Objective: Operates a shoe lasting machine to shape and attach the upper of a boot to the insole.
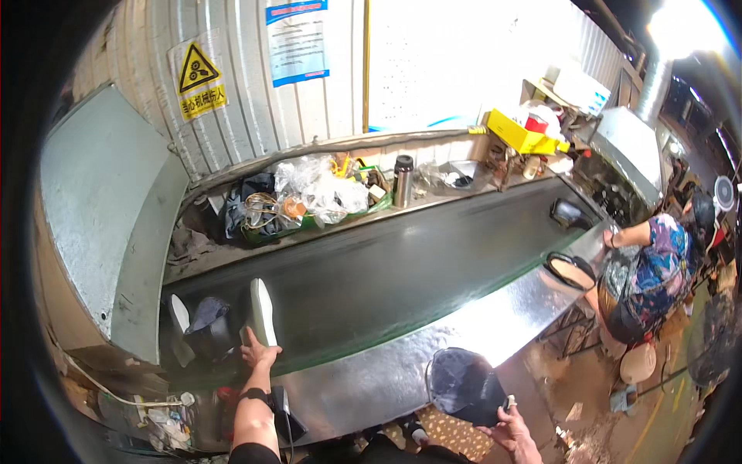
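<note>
Where the dark, smooth conveyor belt (402, 255) runs near the person, the left hand (261, 352) reaches over it to a white shoe sole (263, 313), long and slim with a rounded far tip. The fingers lie against the sole's near end; whether they are clenched on it or merely touching, I cannot tell. The right hand (514, 433) has its fingers grasping a dark shoe upper (468, 384) at its lower right — a matte, soft-looking piece, broad and rounded at the top. It is held by the outer edge of the shiny sheet-metal ledge (348, 394) (a small whitish bit shows at the fingertips, too small to identify).

To the left of the first sole, a second white sole (179, 313) and another dark upper (209, 315) sit side by side on the belt, near the curved end of a painted, grey-green metal hood (100, 216). Beyond the belt stand a cylindrical steel thermos (403, 185) and a heap of crinkled clear plastic bags (317, 185); farther right is a yellow open-topped box (522, 135). At the belt's right end — well apart from both hands — a co-worker in a patterned shirt (666, 259) reaches toward the ledge, near a glossy black loop (570, 257).
</note>
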{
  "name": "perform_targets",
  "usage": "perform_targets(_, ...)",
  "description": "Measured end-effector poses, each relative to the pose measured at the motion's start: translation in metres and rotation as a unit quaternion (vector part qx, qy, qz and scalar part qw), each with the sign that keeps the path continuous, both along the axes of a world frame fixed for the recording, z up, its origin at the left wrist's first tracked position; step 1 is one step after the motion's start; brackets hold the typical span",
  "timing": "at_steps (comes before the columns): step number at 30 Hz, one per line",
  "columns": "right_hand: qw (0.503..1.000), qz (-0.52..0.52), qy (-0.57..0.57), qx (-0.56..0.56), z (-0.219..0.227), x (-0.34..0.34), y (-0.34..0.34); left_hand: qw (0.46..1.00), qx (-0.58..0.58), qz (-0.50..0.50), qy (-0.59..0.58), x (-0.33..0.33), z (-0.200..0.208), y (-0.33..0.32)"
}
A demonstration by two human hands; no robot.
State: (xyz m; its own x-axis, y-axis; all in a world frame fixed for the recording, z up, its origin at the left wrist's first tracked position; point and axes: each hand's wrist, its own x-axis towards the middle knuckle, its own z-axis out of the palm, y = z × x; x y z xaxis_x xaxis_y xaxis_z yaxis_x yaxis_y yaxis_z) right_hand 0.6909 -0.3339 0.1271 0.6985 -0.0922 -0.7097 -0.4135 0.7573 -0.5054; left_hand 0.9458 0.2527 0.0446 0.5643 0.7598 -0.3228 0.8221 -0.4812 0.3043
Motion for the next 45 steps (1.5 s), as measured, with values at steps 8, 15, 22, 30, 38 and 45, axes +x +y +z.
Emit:
perform_targets(8,0.997,0.015,-0.064,-0.035,-0.012,0.034,-0.02,0.884,0.23,-0.378,-0.149,-0.044,0.107,-0.084)
perform_targets(15,0.998,0.045,-0.034,0.012,-0.013,0.111,0.002,0.647,0.276,-0.644,-0.302,-0.136,0.119,-0.228)
perform_targets(22,0.988,0.039,-0.116,-0.095,0.012,0.128,0.012,0.635,0.053,-0.681,-0.361,-0.182,0.071,-0.302)
perform_targets(30,0.495,0.31,-0.53,-0.615,0.057,0.075,0.044,0.648,-0.739,0.085,-0.163,-0.084,0.065,-0.197)
perform_targets(38,0.652,0.307,-0.499,-0.482,-0.047,0.043,0.104,0.928,-0.284,-0.114,-0.212,-0.049,0.026,-0.202)
perform_targets(45,0.733,0.332,-0.463,-0.37,-0.072,0.072,0.115,0.942,-0.069,-0.121,-0.306,-0.036,-0.005,-0.211)
